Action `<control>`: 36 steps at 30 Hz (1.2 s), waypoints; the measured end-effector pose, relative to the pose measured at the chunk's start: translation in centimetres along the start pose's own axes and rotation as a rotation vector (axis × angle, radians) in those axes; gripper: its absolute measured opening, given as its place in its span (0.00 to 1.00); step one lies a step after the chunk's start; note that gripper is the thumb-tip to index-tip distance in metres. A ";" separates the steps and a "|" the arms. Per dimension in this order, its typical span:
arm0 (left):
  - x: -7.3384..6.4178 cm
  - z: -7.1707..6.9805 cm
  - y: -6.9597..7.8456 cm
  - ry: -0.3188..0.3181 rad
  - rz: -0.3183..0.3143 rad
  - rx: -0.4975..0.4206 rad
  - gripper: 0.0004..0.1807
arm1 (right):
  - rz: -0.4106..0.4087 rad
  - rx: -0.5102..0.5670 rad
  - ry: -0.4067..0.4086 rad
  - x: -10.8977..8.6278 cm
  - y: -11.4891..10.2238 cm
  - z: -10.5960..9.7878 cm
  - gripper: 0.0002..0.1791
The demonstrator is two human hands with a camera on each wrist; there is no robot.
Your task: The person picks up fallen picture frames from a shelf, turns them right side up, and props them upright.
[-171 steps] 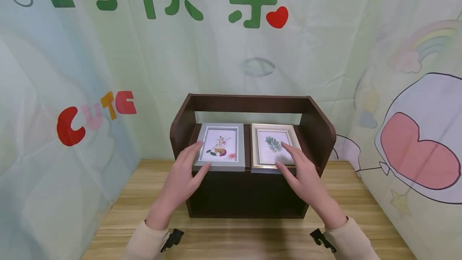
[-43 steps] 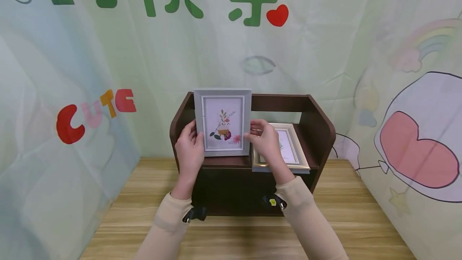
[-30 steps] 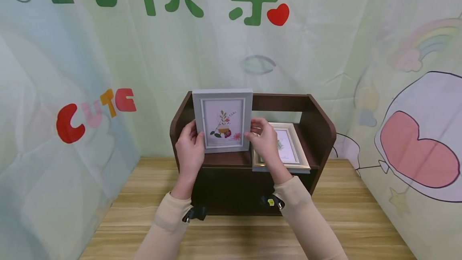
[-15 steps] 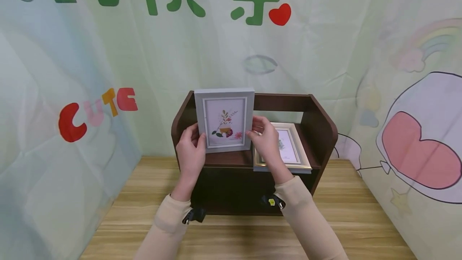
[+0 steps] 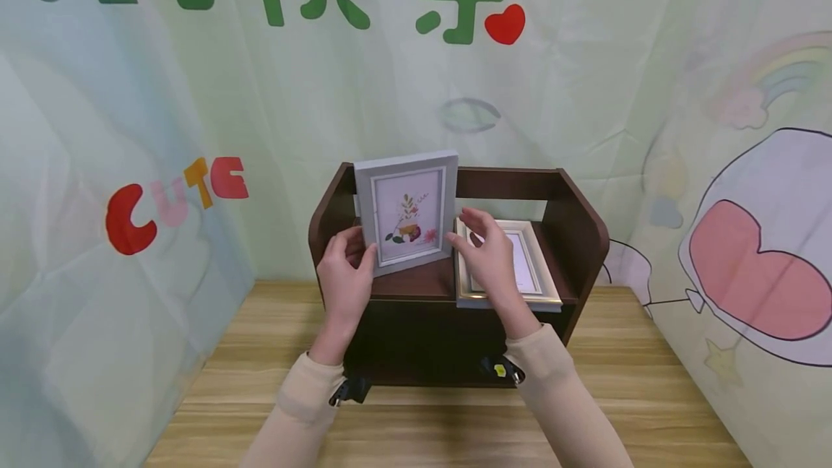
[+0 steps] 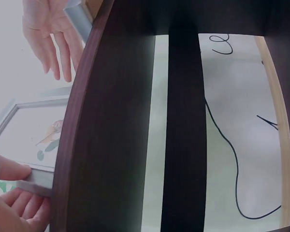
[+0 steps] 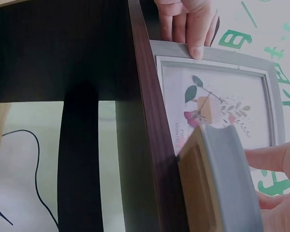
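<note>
A grey picture frame [image 5: 411, 262] with a flower print stands upright on the left of the dark brown shelf's top [image 5: 416, 286], turned so its right side is farther back. My left hand [image 5: 343, 273] pinches its lower left edge, thumb in front and fingers behind, as the left wrist view also shows. Beside the opposite edge is my right hand [image 5: 489, 255], its fingers spread apart and the thumb tip close to the frame. A gold-rimmed picture frame [image 5: 542, 276] with a leaf print lies flat on the right, partly hidden under my right hand.
The shelf has raised side panels [image 5: 581, 237] and a back rail [image 5: 503, 183]. Its lower compartment [image 5: 422, 341] faces me. Underneath is a wood-grain table [image 5: 416, 417]. A printed cloth backdrop [image 5: 565, 78] hangs behind and at both sides.
The grey picture frame, flat at first, was raised upright between both hands. Just now its right side has swung back, and my right hand has loosened and shifted right, away from its edge.
</note>
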State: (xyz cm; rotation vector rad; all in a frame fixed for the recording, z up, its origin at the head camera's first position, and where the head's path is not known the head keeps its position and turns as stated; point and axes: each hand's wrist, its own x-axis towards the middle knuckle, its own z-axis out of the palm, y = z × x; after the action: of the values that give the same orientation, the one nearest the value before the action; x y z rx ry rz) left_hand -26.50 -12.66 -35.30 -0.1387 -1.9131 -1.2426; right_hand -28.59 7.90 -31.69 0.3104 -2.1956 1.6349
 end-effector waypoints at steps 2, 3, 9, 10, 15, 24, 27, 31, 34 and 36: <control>-0.2 0.1 -0.1 0.018 0.017 0.003 0.16 | -0.007 0.000 0.007 -0.1 -0.1 -0.2 0.26; -0.2 0.2 -0.1 0.027 0.025 0.002 0.15 | -0.013 0.001 0.009 -0.2 -0.2 -0.3 0.27; -0.7 0.7 -0.2 0.085 0.052 -0.023 0.15 | -0.055 0.015 0.025 -0.3 -0.6 -0.8 0.27; -0.8 0.8 -0.2 0.094 0.057 -0.026 0.15 | -0.060 0.016 0.028 -0.3 -0.7 -0.9 0.27; -1.3 1.1 -0.2 0.142 0.085 -0.049 0.15 | -0.097 0.012 0.042 -0.2 -1.0 -1.2 0.27; -1.9 2.1 0.1 0.190 0.112 -0.128 0.14 | -0.200 -0.026 0.069 0.4 -2.0 -1.7 0.26; -2.0 2.5 0.2 0.199 0.119 -0.133 0.14 | -0.217 -0.041 0.082 0.7 -2.3 -1.9 0.26; -2.2 2.8 0.4 0.225 0.135 -0.116 0.14 | -0.236 -0.036 0.090 1.1 -2.6 -2.1 0.25; -2.4 3.0 0.6 0.246 0.143 -0.106 0.14 | -0.249 -0.034 0.090 1.2 -2.9 -2.3 0.25; -2.5 3.1 0.7 0.258 0.146 -0.102 0.15 | -0.261 -0.038 0.090 1.4 -3.1 -2.4 0.25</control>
State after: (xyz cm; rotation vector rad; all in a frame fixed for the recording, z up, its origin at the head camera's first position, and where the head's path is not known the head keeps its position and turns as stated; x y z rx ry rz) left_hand -26.36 -9.00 -37.04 -0.1606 -1.5914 -1.1984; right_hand -28.18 9.32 -27.82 0.4816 -2.0208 1.4361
